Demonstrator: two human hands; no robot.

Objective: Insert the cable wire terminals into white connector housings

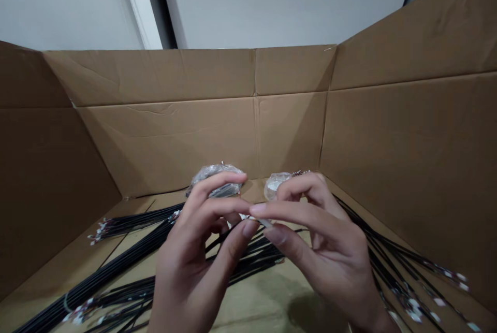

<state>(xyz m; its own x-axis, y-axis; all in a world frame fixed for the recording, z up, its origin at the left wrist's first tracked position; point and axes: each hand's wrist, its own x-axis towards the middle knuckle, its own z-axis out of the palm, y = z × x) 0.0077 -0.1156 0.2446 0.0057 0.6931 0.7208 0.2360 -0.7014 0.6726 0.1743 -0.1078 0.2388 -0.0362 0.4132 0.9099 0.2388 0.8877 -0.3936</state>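
My left hand (pixel 198 255) is closed, thumb and index finger pinched together near the middle of the view. A black cable (pixel 218 241) runs up to these fingertips, with what look like thin wires at its end, partly hidden. Close beside it, my right hand (pixel 334 250) pinches a small whitish piece (pixel 265 222), perhaps a connector or sleeve, between thumb and index finger. The fingertips of both hands nearly touch. Below and behind them lies a bundle of black cables (pixel 254 258).
Tall cardboard walls (pixel 166 141) surround the work surface. At left lies a thick tied cable bundle (pixel 104 276); more cables with white connectors (pixel 415 307) spread at right. A clear plastic bag (pixel 213 171) and a smaller plastic bag (pixel 272 184) lie at the back.
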